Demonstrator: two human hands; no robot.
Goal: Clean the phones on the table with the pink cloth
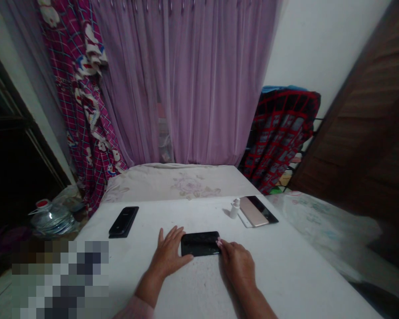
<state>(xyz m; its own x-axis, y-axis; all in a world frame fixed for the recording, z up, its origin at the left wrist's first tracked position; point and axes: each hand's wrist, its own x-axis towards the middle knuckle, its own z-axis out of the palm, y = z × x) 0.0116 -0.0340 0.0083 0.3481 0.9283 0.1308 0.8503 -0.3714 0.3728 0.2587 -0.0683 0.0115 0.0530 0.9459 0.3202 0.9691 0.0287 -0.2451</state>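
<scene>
A black smartphone (200, 244) lies flat on the white table, its long side running left to right. My left hand (169, 252) holds it by its left end, with the thumb along the near edge and the fingers at the far left corner. At the phone's right end, my right hand (237, 263) pinches a small piece of pink cloth (218, 242) against the screen. Only a bit of that cloth shows past the fingertips. Beyond the right hand stands a small white bottle (234, 209).
Several flat devices, among them a pinkish-gold one (253, 212), lie to the right of the bottle. Two stacked dark phones (124, 222) lie at the left. A large water bottle (51, 218) stands beyond the table's left side. Purple curtains (193, 88) hang behind.
</scene>
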